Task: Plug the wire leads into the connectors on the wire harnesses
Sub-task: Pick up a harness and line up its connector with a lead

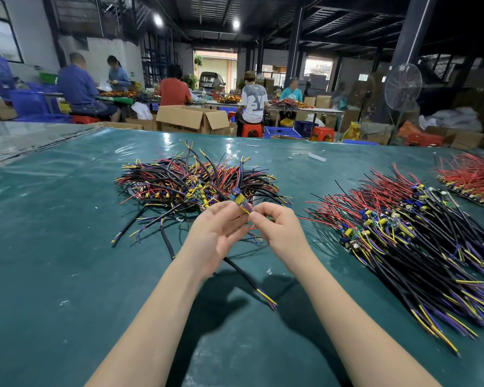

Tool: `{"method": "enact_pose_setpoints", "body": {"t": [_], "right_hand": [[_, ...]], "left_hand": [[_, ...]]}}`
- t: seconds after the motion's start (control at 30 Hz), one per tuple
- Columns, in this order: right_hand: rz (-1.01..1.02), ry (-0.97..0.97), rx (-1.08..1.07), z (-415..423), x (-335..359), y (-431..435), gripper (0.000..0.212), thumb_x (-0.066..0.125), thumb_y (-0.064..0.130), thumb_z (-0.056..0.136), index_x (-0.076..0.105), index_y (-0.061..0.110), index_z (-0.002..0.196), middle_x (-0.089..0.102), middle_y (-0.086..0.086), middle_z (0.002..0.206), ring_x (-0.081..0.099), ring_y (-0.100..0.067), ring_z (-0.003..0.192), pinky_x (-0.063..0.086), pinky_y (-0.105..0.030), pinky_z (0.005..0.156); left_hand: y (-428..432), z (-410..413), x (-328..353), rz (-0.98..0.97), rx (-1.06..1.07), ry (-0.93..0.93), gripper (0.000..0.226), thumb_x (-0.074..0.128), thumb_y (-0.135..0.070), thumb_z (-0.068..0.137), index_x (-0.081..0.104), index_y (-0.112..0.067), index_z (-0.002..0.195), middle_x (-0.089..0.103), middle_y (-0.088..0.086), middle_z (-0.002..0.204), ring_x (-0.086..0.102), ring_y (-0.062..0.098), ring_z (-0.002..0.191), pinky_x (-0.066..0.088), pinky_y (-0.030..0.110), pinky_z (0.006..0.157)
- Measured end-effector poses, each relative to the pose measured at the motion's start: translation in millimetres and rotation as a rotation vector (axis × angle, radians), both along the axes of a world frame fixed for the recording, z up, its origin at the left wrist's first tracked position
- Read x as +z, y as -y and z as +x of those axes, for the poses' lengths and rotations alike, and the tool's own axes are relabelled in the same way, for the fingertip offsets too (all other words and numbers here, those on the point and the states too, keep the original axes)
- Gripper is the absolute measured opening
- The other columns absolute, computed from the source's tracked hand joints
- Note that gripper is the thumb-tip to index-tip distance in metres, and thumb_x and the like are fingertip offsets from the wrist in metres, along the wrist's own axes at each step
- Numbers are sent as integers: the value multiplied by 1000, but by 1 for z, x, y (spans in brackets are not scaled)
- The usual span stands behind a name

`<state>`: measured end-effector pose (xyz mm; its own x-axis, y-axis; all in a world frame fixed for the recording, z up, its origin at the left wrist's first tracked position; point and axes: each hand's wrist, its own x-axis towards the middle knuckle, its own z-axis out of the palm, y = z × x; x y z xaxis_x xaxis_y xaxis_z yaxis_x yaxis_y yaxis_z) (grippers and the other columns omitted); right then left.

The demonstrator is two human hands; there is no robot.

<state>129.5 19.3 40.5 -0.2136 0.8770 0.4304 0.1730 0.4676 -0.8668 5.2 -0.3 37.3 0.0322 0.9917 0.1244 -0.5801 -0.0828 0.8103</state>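
My left hand (217,236) holds a small circuit board harness (239,200) with yellow and blue parts at its fingertips, palm turned up. My right hand (277,229) pinches thin wire leads (249,210) right at the board's edge. A black sheathed cable (246,277) hangs from under my left hand and lies on the green table cover (67,261), ending in yellow, blue and red cores. Both hands hover just in front of a tangled pile of black, red and yellow harnesses (190,182).
A long ordered row of harnesses with boards (408,238) lies to the right. A bundle of red wires (472,177) sits at the far right. Beyond the table's far edge are cardboard boxes (190,118), stools, a fan and several seated people working.
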Motion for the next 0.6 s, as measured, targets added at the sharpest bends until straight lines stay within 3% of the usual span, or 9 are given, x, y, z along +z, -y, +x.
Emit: {"method": "enact_pose_setpoints", "body": {"t": [0.07, 0.2, 0.33, 0.47, 0.6], "right_hand": [[1, 46, 5, -1, -1, 0, 37, 55, 0, 86, 52, 25, 60, 44, 17, 38, 39, 2, 40, 25, -11, 48], [-24, -31, 42, -3, -2, 2, 34, 58, -3, 83, 58, 21, 59, 45, 11, 39, 36, 0, 35, 27, -11, 42], [-191, -132, 116, -1, -1, 4, 29, 55, -2, 86, 59, 11, 61, 44, 5, 39, 34, -4, 33, 24, -11, 36], [-425, -238, 265, 0, -2, 3, 27, 45, -1, 93, 59, 4, 70, 52, -1, 52, 41, -2, 38, 25, -11, 36], [-473, -223, 324, 0, 0, 6, 27, 46, 0, 92, 59, 4, 70, 52, -3, 56, 42, -2, 38, 23, -10, 34]], "left_hand": [[1, 4, -3, 27, 80, -69, 14, 50, -1, 90, 58, -8, 82, 70, 1, 70, 66, 6, 62, 54, 16, 60], [1, 8, -8, 37, 171, -223, 23, 57, -8, 88, 71, -13, 71, 73, 1, 74, 67, 8, 72, 53, 15, 64], [3, 13, -7, 98, 287, -201, 23, 56, -2, 87, 70, -8, 70, 70, 0, 64, 65, 11, 61, 55, 20, 66], [2, 10, -5, 84, 458, -192, 17, 58, -2, 87, 68, -4, 74, 68, -7, 58, 61, 8, 57, 51, 27, 72], [4, 12, -1, 84, 540, -171, 17, 62, -2, 84, 68, -8, 69, 64, -8, 52, 57, 7, 52, 50, 30, 66]]}}
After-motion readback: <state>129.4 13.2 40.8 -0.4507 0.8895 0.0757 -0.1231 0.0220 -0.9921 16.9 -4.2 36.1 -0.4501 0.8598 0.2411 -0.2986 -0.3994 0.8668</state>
